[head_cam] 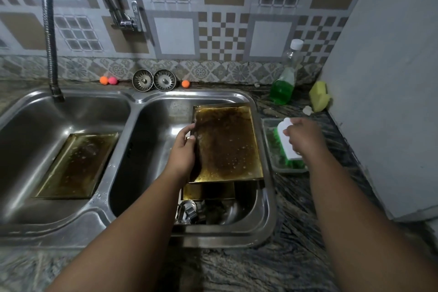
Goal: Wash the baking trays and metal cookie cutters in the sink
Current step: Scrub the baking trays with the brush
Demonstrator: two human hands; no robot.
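- Left hand (pixel 183 152) pinches the edge of a browned rectangular metal baking tray (pixel 228 147) lying right of its fingers, over the steel sink (pixel 267 208)
- Right hand (pixel 304 138) grips a white-handled green brush (pixel 287 142)

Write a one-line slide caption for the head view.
Left hand grips a stained baking tray in the right sink basin; right hand holds a white-handled brush over a countertop dish.
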